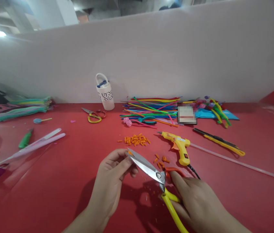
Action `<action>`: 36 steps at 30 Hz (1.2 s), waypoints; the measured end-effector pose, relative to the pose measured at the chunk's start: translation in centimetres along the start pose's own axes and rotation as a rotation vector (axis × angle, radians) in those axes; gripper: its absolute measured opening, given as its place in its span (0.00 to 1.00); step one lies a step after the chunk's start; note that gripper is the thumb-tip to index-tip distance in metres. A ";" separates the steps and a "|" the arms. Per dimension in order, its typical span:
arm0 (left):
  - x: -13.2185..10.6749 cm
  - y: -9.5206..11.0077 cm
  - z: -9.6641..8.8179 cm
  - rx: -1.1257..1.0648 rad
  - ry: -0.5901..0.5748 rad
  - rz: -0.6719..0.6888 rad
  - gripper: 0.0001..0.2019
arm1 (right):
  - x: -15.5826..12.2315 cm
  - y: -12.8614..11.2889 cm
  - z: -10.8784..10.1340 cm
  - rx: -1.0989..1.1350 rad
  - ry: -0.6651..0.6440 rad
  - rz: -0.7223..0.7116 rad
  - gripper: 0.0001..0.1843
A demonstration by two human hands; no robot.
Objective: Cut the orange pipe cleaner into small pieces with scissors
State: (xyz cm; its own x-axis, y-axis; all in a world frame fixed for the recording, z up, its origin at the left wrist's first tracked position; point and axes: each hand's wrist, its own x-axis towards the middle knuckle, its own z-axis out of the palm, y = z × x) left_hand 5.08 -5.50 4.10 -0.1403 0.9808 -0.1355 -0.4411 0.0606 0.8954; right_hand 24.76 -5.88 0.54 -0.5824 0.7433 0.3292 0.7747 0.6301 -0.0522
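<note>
The left hand [114,170] pinches an orange piece [130,153]; the right hand [196,195] grips scissors [158,175]. Trimming seems underway, needing steady pinch.

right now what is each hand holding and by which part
The right hand holds the scissors by their red and yellow handles. The left hand pinches a small orange piece, its gripped part hidden behind the hand.

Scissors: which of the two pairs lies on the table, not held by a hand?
The scissors beside the white drink bottle, resting on the red table. The other pair is in the grip of the right hand.
</note>
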 end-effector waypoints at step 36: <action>0.0 0.2 0.0 -0.025 -0.026 0.013 0.01 | 0.1 -0.3 0.1 0.027 0.030 -0.007 0.18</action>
State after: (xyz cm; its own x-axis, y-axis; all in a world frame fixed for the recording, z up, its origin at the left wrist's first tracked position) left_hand 4.99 -5.45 4.26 -0.1234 0.9860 -0.1121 -0.4611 0.0431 0.8863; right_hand 24.47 -5.97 0.46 -0.5800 0.7317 0.3582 0.7633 0.6417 -0.0749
